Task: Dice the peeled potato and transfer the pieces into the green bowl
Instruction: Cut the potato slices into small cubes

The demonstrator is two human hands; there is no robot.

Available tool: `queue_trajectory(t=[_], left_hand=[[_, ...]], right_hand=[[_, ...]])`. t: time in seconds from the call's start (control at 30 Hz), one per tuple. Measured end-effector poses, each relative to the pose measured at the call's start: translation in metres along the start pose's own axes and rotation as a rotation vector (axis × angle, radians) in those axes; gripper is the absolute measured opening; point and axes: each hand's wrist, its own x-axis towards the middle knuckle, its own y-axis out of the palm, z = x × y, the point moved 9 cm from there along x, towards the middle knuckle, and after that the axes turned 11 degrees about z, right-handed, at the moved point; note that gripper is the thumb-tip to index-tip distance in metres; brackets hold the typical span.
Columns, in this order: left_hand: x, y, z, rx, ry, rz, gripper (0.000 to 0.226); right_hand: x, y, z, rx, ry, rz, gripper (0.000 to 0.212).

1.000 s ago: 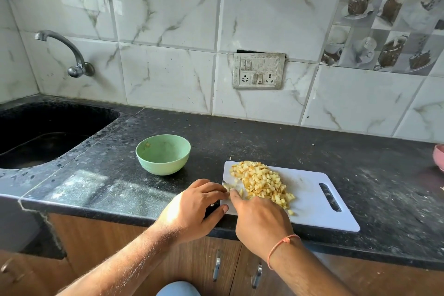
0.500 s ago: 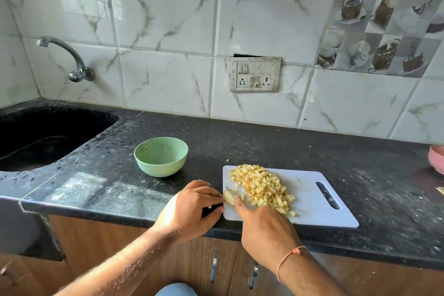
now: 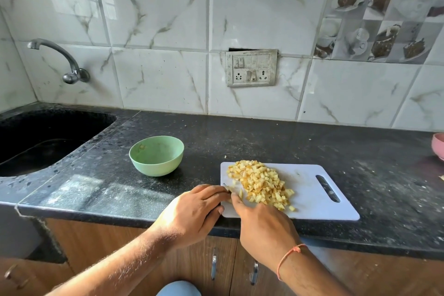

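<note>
Cutting the last scrap of potato [image 3: 240, 193] is the step in hand, at the near left corner of the white cutting board [image 3: 310, 202]. The left hand [image 3: 192, 214] curls round a knife whose blade tip [image 3: 225, 186] just shows past the knuckles; its handle is hidden, so the grip reads as closed on the knife. The right hand [image 3: 262, 221] has its fingertips [image 3: 234, 198] down on the small piece beside the blade; whether they pinch it or only press it I cannot tell.

To do this well, I would keep those fingertips tucked back from the edge, since the piece looks too small to steady easily, and cut with short strokes so nothing skips off the board onto the table [image 3: 264, 142].

Just beyond the hands, the heap of diced potato [image 3: 259, 181] covers the board's left half. Farther left and well apart from the board stands the green bowl [image 3: 156, 155], almost empty but for a speck or two inside. My judgement is that dicing is nearly finished and the transfer not yet begun; drawing the bowl against the board's edge first should make scraping cleaner.
</note>
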Motion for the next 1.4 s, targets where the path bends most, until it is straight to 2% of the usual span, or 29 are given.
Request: queue_trajectory(t=[0.4, 0.57, 0.77, 0.87, 1.07, 1.4], left_hand=[[0.002, 0.002, 0.001, -0.007, -0.030, 0.018, 0.036], [0.001, 0.001, 0.001, 0.000, -0.026, -0.004, 0.035], [-0.001, -0.001, 0.000, -0.012, -0.003, -0.049, 0.036], [-0.005, -0.003, -0.002, -0.002, 0.012, -0.092, 0.033], [-0.008, -0.007, -0.003, -0.019, 0.035, -0.123, 0.031], [-0.008, -0.008, -0.001, -0.026, 0.009, -0.115, 0.031]], right_hand=[[-0.024, -0.007, -0.008, 0.019, -0.048, 0.025, 0.069], [-0.048, -0.004, -0.012, -0.023, -0.042, 0.082, 0.074], [-0.065, -0.009, -0.015, -0.006, -0.033, 0.052, 0.077], [-0.069, -0.018, -0.014, 0.034, -0.035, 0.001, 0.072], [-0.058, -0.026, 0.000, 0.022, -0.044, -0.080, 0.067], [-0.025, -0.007, 0.021, -0.083, -0.009, -0.019, 0.072]])
